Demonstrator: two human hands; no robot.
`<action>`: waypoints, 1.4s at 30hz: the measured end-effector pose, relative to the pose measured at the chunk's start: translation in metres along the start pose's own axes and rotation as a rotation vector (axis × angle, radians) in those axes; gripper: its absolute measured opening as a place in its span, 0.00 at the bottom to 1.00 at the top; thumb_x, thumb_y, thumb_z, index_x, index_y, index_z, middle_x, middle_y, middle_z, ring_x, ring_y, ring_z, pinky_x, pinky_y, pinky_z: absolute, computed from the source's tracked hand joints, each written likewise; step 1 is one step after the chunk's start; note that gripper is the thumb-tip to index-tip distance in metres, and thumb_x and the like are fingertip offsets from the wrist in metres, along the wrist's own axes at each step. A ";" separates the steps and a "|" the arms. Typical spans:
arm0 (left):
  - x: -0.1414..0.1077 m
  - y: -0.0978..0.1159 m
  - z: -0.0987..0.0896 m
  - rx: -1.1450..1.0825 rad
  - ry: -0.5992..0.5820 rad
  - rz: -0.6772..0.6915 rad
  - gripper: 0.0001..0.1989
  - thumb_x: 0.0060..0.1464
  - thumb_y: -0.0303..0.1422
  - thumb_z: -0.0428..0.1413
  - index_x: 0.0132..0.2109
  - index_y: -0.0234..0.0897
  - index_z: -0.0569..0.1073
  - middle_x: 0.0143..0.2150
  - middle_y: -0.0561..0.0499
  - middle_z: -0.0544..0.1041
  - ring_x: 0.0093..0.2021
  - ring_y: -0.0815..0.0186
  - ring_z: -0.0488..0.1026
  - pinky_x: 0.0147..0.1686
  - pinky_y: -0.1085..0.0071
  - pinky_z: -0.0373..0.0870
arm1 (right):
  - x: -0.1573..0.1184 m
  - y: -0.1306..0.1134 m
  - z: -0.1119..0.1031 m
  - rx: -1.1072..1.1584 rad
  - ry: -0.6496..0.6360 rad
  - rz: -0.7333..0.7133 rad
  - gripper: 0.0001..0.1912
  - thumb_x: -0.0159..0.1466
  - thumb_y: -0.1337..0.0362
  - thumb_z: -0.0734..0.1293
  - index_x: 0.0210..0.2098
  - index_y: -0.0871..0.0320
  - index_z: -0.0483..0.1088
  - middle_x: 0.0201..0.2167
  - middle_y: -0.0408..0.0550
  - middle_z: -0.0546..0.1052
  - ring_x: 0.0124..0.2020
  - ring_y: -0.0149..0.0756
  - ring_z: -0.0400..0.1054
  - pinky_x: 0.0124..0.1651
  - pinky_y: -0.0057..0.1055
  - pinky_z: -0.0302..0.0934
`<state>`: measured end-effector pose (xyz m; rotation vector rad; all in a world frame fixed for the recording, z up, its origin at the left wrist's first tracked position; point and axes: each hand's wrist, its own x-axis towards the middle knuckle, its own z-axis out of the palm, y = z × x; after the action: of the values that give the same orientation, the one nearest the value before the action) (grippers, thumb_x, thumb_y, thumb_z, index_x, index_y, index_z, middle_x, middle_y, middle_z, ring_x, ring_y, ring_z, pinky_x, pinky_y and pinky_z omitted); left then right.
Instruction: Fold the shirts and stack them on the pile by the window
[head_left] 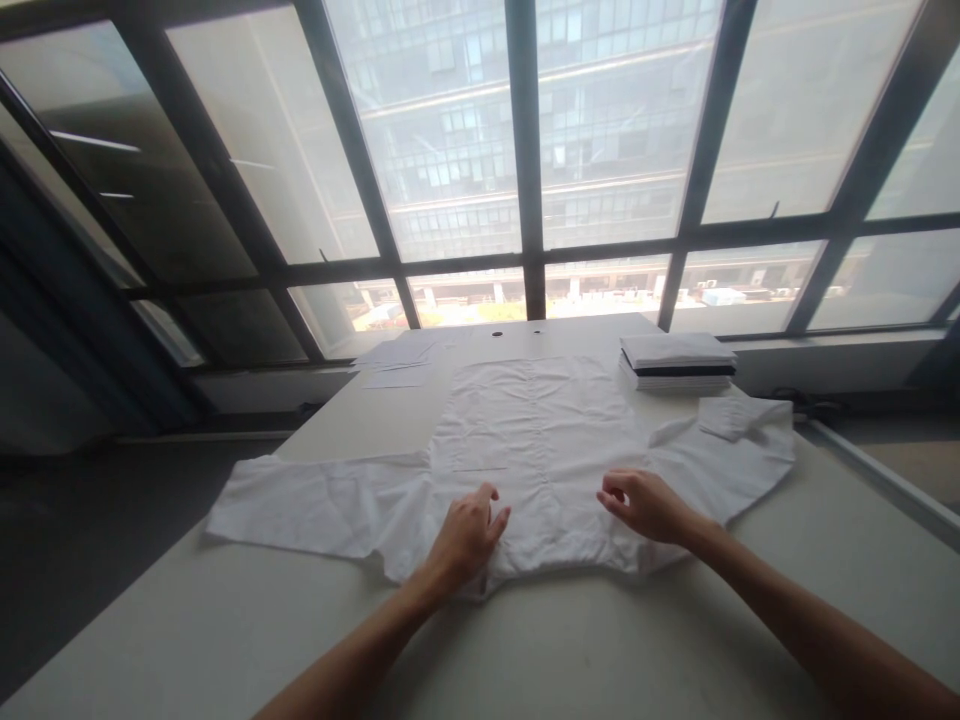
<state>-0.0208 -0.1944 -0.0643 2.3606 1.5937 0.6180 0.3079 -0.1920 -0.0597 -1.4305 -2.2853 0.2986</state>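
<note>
A white long-sleeved shirt [540, 440] lies spread on the table, its body wrinkled along the middle. One sleeve [315, 500] stretches out to the left; the other sleeve [720, 460] reaches right, its cuff end folded back. My left hand [466, 532] is over the near left part of the shirt, thumb and forefinger apart, with nothing visible between them. Over the near right part is my right hand [643, 502], its fingers curled in toward the thumb and no cloth seen in them. Whether either hand presses on the fabric is hard to make out.
On the white table [585, 650], a stack of folded garments [675, 362], white with one dark layer, stands at the back right. Thin white sheets [394, 355] lie at the back left. Behind are large framed windows [529, 150] and a dark curtain [67, 300].
</note>
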 end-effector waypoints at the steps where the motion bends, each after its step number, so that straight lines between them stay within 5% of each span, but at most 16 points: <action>1: -0.001 0.000 -0.002 -0.028 -0.031 -0.019 0.11 0.65 0.37 0.51 0.46 0.36 0.73 0.30 0.51 0.76 0.33 0.60 0.75 0.39 0.66 0.67 | -0.001 -0.010 0.002 0.004 -0.051 0.037 0.21 0.69 0.52 0.61 0.23 0.55 0.68 0.23 0.45 0.73 0.24 0.34 0.61 0.31 0.31 0.53; 4: 0.000 0.000 -0.008 -0.176 -0.115 -0.042 0.09 0.62 0.36 0.52 0.44 0.37 0.72 0.29 0.52 0.76 0.31 0.63 0.74 0.35 0.68 0.68 | -0.001 -0.029 0.011 0.081 -0.155 0.170 0.24 0.67 0.46 0.63 0.22 0.55 0.67 0.21 0.45 0.73 0.22 0.32 0.60 0.28 0.30 0.50; 8: 0.001 -0.001 -0.014 -0.439 -0.178 -0.058 0.17 0.55 0.33 0.57 0.51 0.36 0.71 0.37 0.51 0.77 0.35 0.65 0.75 0.37 0.70 0.71 | 0.001 -0.030 0.018 0.294 -0.144 0.224 0.08 0.57 0.60 0.70 0.27 0.57 0.69 0.26 0.45 0.75 0.28 0.34 0.66 0.31 0.29 0.55; 14: 0.001 -0.001 -0.029 -0.737 -0.238 0.008 0.25 0.53 0.37 0.62 0.57 0.37 0.70 0.40 0.51 0.72 0.38 0.67 0.73 0.40 0.70 0.72 | 0.002 -0.024 0.003 0.612 -0.173 0.098 0.08 0.53 0.66 0.70 0.26 0.57 0.65 0.24 0.39 0.68 0.28 0.30 0.61 0.29 0.26 0.55; 18: 0.000 0.001 -0.041 -0.936 -0.338 0.083 0.28 0.54 0.42 0.66 0.58 0.36 0.71 0.41 0.50 0.72 0.41 0.65 0.73 0.40 0.69 0.71 | -0.003 -0.032 -0.019 0.780 -0.366 0.013 0.11 0.55 0.60 0.74 0.32 0.58 0.71 0.28 0.41 0.72 0.30 0.32 0.65 0.32 0.26 0.59; 20: -0.003 0.003 -0.046 -1.013 -0.446 0.113 0.29 0.53 0.44 0.68 0.58 0.36 0.71 0.41 0.48 0.74 0.44 0.61 0.75 0.43 0.66 0.72 | -0.007 -0.037 -0.030 0.800 -0.526 -0.064 0.13 0.55 0.58 0.75 0.36 0.59 0.74 0.32 0.43 0.77 0.35 0.34 0.70 0.38 0.28 0.63; 23: -0.010 0.010 -0.054 -1.067 -0.758 0.145 0.29 0.56 0.48 0.65 0.58 0.37 0.73 0.42 0.44 0.78 0.45 0.55 0.79 0.47 0.59 0.72 | -0.012 -0.041 -0.041 0.827 -0.831 -0.157 0.15 0.59 0.55 0.74 0.40 0.59 0.77 0.39 0.49 0.81 0.42 0.39 0.74 0.46 0.33 0.66; 26: -0.013 0.018 -0.055 -1.069 -0.978 0.169 0.28 0.57 0.50 0.63 0.57 0.36 0.75 0.44 0.40 0.80 0.45 0.52 0.80 0.48 0.57 0.73 | -0.010 -0.040 -0.035 0.848 -0.858 -0.141 0.16 0.64 0.53 0.69 0.38 0.61 0.78 0.37 0.51 0.82 0.39 0.39 0.75 0.44 0.33 0.67; 29: -0.011 0.023 -0.046 -1.015 -0.709 0.169 0.24 0.61 0.49 0.59 0.53 0.33 0.77 0.43 0.40 0.81 0.45 0.53 0.80 0.48 0.57 0.74 | -0.002 -0.037 -0.014 0.876 -0.422 -0.039 0.17 0.67 0.52 0.65 0.36 0.60 0.77 0.35 0.52 0.82 0.36 0.39 0.75 0.39 0.33 0.68; 31: -0.009 0.025 -0.035 -0.831 -0.388 0.170 0.20 0.65 0.46 0.55 0.52 0.35 0.77 0.46 0.40 0.81 0.49 0.55 0.78 0.52 0.57 0.73 | 0.002 -0.038 0.005 0.780 -0.071 0.014 0.16 0.69 0.54 0.63 0.41 0.58 0.77 0.40 0.53 0.81 0.43 0.42 0.75 0.45 0.37 0.69; 33: -0.009 0.025 -0.022 -0.567 -0.220 0.231 0.18 0.67 0.41 0.52 0.57 0.39 0.76 0.56 0.41 0.78 0.58 0.55 0.73 0.61 0.56 0.66 | 0.000 -0.041 0.023 0.581 0.114 0.006 0.16 0.69 0.57 0.61 0.51 0.56 0.75 0.51 0.55 0.78 0.54 0.45 0.71 0.56 0.42 0.65; 37: -0.015 0.020 -0.004 -0.157 -0.327 0.470 0.33 0.63 0.41 0.57 0.72 0.44 0.59 0.72 0.43 0.61 0.73 0.52 0.52 0.70 0.48 0.47 | -0.012 -0.048 0.044 0.212 -0.048 -0.143 0.33 0.67 0.53 0.65 0.69 0.51 0.59 0.71 0.56 0.59 0.72 0.52 0.48 0.71 0.55 0.42; 42: -0.018 0.016 -0.005 -0.046 -0.383 0.585 0.46 0.59 0.52 0.59 0.75 0.44 0.47 0.75 0.42 0.51 0.75 0.49 0.45 0.71 0.47 0.42 | -0.019 -0.042 0.042 0.144 -0.275 -0.245 0.49 0.63 0.42 0.68 0.75 0.49 0.44 0.75 0.56 0.44 0.75 0.55 0.33 0.72 0.58 0.26</action>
<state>-0.0156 -0.2171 -0.0572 2.7001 0.7225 0.2608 0.2618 -0.2257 -0.0846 -1.0797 -2.5662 0.6014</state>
